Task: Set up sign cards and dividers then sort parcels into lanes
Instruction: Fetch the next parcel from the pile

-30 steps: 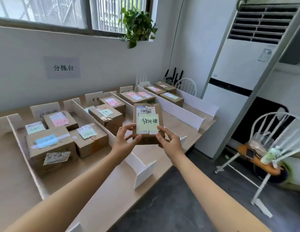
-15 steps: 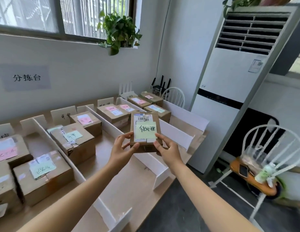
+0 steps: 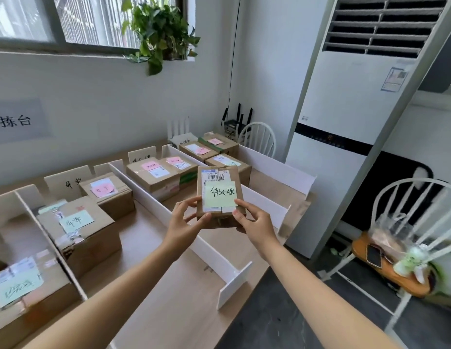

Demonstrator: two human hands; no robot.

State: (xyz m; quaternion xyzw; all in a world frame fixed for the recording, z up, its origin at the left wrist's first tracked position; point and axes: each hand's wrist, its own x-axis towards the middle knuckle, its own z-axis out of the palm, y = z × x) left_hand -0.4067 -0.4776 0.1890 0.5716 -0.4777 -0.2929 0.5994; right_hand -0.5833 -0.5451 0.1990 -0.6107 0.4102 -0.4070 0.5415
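I hold a small brown cardboard parcel (image 3: 217,220) up in both hands, clear of the light wooden table (image 3: 154,238). Its top face tilts toward me. A pale green sticky note (image 3: 220,197) with black handwriting covers the lower part of that face, below a white barcode label (image 3: 215,175).

My left hand (image 3: 184,222) pinches the parcel's near left corner: the thumb lies on the top face at the left edge, and the curled fingers press the front side underneath. My right hand (image 3: 257,222) pinches the near right corner the same way, with the thumb tip resting on the corner of the green note and the other fingers curled round the side and bottom. I cannot see how far those fingers reach under the box.

The parcel hangs above a long white divider board (image 3: 209,250) that separates two lanes. In the lane to its left sit brown boxes with pink notes (image 3: 154,176), in front of a white sign card (image 3: 141,154). In the lane to its right, further brown boxes (image 3: 228,163) sit just behind the parcel, bounded by a second white divider (image 3: 266,205).
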